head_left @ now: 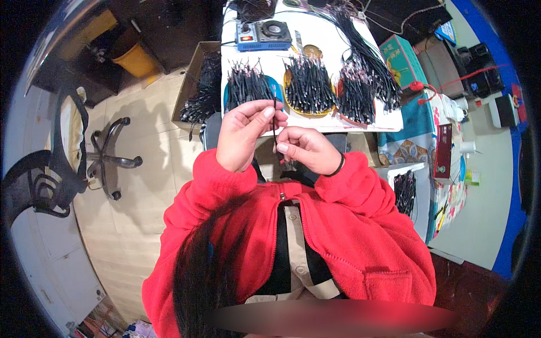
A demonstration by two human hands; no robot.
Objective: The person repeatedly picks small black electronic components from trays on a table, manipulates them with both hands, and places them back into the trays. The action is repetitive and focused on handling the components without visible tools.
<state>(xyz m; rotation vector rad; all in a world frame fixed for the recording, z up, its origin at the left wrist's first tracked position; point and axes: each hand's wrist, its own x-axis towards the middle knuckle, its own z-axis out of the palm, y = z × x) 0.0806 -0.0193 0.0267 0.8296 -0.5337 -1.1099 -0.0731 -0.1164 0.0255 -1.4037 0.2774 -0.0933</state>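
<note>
Between my two hands, in front of the table's near edge, a thin black cable (275, 121) stands roughly upright. My left hand (248, 128) pinches its upper part between thumb and fingers. Lower down, my right hand (307, 147) has thumb and forefinger closed on its lower end, where a small reddish tip shows. Just beyond my hands lie bundles of short black cables: one on a blue tray (229, 100), one on a yellow tray (315, 115), and a third bundle (356, 93) to the right.
A blue soldering-pot-like unit (264, 36) with a lit red switch stands at the table's back left. Longer black cables (360, 39) trail down the right side. A cardboard box (191, 84) of cables is left of the table. A swivel chair (107, 155) stands at left.
</note>
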